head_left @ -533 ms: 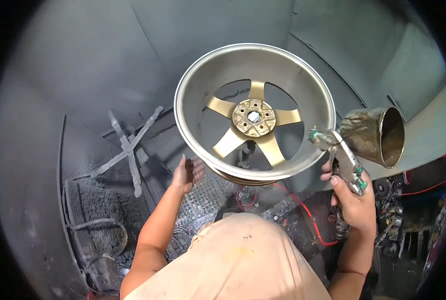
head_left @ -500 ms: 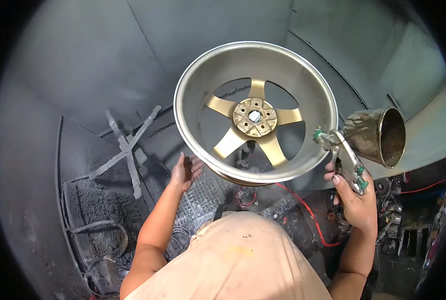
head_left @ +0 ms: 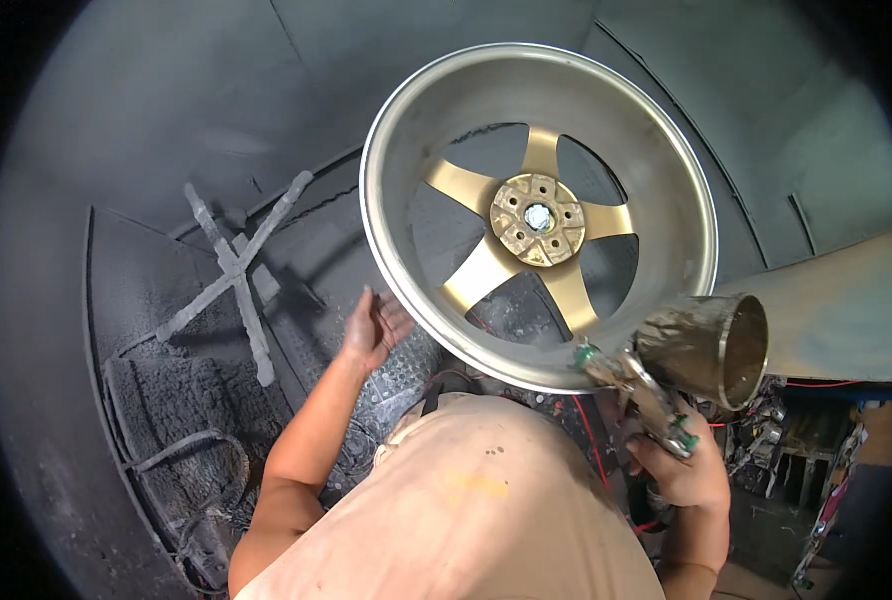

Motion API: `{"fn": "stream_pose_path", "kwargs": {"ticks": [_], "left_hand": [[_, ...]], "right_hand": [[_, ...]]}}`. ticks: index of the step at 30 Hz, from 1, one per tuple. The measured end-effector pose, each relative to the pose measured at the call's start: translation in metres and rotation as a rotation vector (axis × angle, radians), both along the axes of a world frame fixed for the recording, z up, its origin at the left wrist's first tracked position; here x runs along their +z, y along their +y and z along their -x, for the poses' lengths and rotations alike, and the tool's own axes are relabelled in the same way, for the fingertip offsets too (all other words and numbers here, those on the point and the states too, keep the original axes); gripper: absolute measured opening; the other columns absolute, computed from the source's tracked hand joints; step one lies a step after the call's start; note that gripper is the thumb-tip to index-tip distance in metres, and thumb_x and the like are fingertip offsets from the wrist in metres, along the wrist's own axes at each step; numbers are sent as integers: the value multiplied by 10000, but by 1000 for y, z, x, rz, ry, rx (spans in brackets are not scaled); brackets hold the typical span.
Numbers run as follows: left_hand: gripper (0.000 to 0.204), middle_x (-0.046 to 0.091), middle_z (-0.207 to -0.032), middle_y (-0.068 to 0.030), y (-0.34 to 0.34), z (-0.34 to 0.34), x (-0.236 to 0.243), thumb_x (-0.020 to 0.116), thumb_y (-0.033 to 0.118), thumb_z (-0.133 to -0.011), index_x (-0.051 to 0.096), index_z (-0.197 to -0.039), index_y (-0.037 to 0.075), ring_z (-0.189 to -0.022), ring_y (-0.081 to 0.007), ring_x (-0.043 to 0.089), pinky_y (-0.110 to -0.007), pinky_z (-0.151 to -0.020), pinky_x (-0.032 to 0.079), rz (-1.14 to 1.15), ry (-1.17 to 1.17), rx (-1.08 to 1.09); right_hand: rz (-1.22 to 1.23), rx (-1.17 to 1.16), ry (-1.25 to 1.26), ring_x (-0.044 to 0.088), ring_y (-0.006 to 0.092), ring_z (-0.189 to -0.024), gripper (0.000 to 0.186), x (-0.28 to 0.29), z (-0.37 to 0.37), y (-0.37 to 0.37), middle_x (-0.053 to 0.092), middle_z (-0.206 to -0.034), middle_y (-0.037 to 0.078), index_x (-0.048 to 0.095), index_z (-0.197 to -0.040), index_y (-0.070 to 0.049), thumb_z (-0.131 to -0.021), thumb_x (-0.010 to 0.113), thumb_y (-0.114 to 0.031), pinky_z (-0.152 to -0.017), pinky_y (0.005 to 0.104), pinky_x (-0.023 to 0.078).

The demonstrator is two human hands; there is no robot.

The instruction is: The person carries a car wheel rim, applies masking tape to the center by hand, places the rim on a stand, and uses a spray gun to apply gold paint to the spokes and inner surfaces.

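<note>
A five-spoke wheel rim (head_left: 463, 190) with gold spokes and a silver-grey barrel stands raised in front of me, its open back toward me. Whatever supports it is mostly hidden beneath. My right hand (head_left: 688, 465) is wrapped round the handle of a spray gun (head_left: 654, 400) with green fittings. A metal paint cup (head_left: 701, 345), stained and tilted so its mouth shows, sits on the gun. The nozzle is close to the rim's near right edge. My left hand (head_left: 374, 330), empty with fingers stretched, is beside the rim's near left edge.
A paint-crusted cross-shaped stand (head_left: 234, 268) is at the left, above a rough, coated mat (head_left: 181, 400). Grey walls (head_left: 166, 110) curve around the far side. A red hose (head_left: 592, 440) runs below the right arm. Cluttered equipment (head_left: 766, 435) fills the lower right.
My right hand has brought the spray gun left and nearer to me, along the rim's near edge. The rim appears larger and shifted right and up. My left hand remains open beside it.
</note>
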State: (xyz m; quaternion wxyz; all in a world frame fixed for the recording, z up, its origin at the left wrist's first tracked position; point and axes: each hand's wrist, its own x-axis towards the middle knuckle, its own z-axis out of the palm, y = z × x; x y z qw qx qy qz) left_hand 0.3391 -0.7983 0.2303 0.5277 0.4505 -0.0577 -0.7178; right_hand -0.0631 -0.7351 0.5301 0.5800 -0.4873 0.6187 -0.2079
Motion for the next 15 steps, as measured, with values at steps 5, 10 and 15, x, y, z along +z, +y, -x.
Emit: {"fn": "stream_pose_path", "kwargs": {"ticks": [5,10,15], "left_hand": [[498,708,-1153,-96,58,31,-52,458,488,-1065,648,-1259,72,-1019,-201,665,-371,-898,537,-135,-324,-481],[438,711,-1239,-123,108,62,-62,584,349,-1031,623,-1370,73,-1158,-223,637,-356,-1003,490,280,-754,-1091],[376,756,-1071,-112,101,65,-35,576,361,-1038,719,-1207,57,-984,-186,672,-351,-930,513,134,-786,-1136]], "right_hand": [[273,213,68,675,244,-912,525,-15,-18,-33,697,-1092,158,515,-1403,20,-890,623,57,-808,370,521],[635,465,210,625,462,-983,358,-27,-6,-64,665,-1105,261,586,-1262,32,-918,651,-41,-895,442,500],[584,438,89,662,365,-957,425,-31,-4,-77,692,-1109,202,540,-1360,22,-950,619,-59,-865,413,525]]}}
